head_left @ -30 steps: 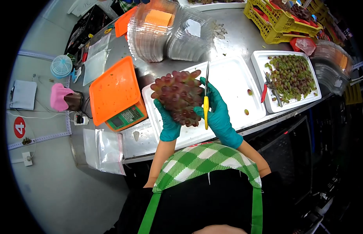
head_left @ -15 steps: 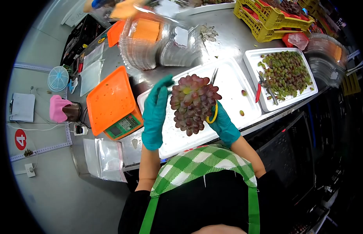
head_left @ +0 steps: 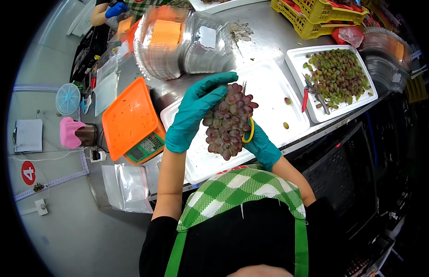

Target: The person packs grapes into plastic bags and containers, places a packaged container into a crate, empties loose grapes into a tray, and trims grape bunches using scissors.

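A bunch of purple-green grapes [head_left: 228, 122] hangs over a white tray [head_left: 279, 85]. My left hand [head_left: 196, 111], in a teal glove, reaches over the bunch's upper left, its fingers curled against the top grapes. On the right, my right hand [head_left: 263, 145], also gloved, has a finger through the yellow handle of scissors [head_left: 250, 130]; their blades point up behind the bunch, and most of its fingers are hidden behind the grapes. Two loose grapes [head_left: 286, 125] lie in the tray.
An orange scale [head_left: 131, 120] stands left. Clear plastic containers [head_left: 207, 46] are stacked behind. Right, a second tray [head_left: 295, 69] holds loose grapes and red-handled pliers. Yellow crates [head_left: 306, 27] are at the back. A co-worker's blue-gloved hand [head_left: 116, 9] shows top left.
My left hand has moved right and up from beside the bunch onto its top. The bunch has turned. At the back, the co-worker's hand and a clear container have moved away.
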Tool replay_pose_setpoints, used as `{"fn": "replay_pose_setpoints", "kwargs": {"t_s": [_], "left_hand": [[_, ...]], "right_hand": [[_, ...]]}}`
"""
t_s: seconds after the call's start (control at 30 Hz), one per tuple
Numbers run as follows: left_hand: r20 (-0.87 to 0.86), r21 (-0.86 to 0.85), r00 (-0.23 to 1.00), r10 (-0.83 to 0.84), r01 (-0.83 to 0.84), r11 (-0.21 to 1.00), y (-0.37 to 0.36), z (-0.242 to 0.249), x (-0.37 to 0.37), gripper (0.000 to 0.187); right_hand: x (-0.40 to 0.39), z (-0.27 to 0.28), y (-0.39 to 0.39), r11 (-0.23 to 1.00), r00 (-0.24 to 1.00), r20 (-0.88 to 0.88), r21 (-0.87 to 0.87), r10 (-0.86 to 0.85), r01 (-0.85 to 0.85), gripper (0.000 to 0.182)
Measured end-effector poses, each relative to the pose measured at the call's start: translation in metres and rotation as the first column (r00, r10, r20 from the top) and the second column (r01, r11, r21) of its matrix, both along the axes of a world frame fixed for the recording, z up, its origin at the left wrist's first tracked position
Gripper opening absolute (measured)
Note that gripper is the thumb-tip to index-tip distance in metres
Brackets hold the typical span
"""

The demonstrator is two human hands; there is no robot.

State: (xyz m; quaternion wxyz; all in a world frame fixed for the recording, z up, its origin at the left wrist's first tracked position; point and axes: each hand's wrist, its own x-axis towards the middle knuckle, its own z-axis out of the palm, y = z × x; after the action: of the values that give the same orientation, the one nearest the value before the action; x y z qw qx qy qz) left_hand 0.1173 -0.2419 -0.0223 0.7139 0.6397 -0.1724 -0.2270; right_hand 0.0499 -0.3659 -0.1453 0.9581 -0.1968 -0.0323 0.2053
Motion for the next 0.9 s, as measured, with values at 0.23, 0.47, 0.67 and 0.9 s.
{"fn": "replay_pose_setpoints", "kwargs": {"t_s": [0.23, 0.47, 0.67, 0.9], "left_hand": [[0.226, -0.130, 0.941, 0.252, -0.227, 0.965, 0.024, -0.023, 0.004, 0.041], [-0.578, -0.682, 0.786, -0.219, -0.318, 0.659, 0.002, -0.077, -0.032, 0.071], [-0.451, -0.811, 0.867, -0.213, -0.299, 0.503, 0.008, -0.088, -0.031, 0.075], [-0.311, -0.839, 0.943, -0.122, -0.212, 0.501, 0.035, -0.092, -0.027, 0.080]], "right_hand": [[0.007, -0.007, 0.004, 0.993, 0.987, 0.156, -0.099, -0.041, 0.057, 0.047], [0.011, 0.015, 0.002, 0.998, 0.995, -0.078, 0.005, -0.068, 0.069, 0.044], [0.031, 0.040, 0.001, 0.802, 0.990, 0.094, -0.580, -0.107, 0.142, 0.039], [0.033, 0.118, -0.016, 0.364, 0.766, 0.624, -0.685, -0.153, 0.631, 0.047]]}}
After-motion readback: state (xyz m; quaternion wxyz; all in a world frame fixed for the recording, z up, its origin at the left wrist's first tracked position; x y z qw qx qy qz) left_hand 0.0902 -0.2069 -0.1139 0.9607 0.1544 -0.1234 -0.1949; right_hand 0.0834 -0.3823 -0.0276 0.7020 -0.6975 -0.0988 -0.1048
